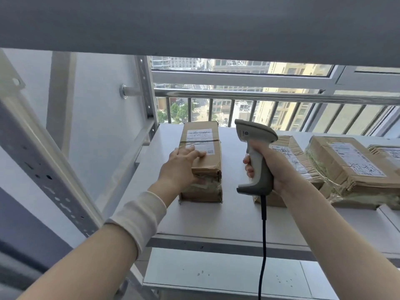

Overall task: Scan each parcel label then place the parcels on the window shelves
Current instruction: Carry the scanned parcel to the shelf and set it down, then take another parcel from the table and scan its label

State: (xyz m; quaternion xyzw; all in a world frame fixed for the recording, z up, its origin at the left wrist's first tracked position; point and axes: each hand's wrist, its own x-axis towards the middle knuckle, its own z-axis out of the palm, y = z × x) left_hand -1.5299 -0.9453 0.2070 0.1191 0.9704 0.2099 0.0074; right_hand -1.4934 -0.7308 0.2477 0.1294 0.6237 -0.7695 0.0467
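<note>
Overhead, the grey underside of an upper shelf [194,24] cuts off the top of the view, and behind the white shelf [205,219] a window [238,68] with a barred railing [259,95] runs along its back edge. A perforated metal post [147,89] stands at the back left corner. Toward the right end of the shelf lie more taped cardboard parcels [350,163], close together, the nearest partly hidden behind the right hand [270,167]. A lower shelf [216,276] shows beneath the front edge. The parcel [213,163] lies on the left part of the shelf, well apart from the others, its long side running front to back and its far end near the back edge. A white label [199,134] faces up on its far half, crossed by a strip of tape. The left hand [179,167], with a pale sleeve [138,215] bunched on the forearm, rests on the parcel's near end: the fingers lie straight and flat on top, just reaching the label's near edge, and the thumb sits against the near face. The right hand is wrapped round the handle of a grey scanner [249,131], held upright just beside the parcel's right side without touching it, its head above the fist. A black cable [263,234] hangs from the scanner's base past the front edge.
</note>
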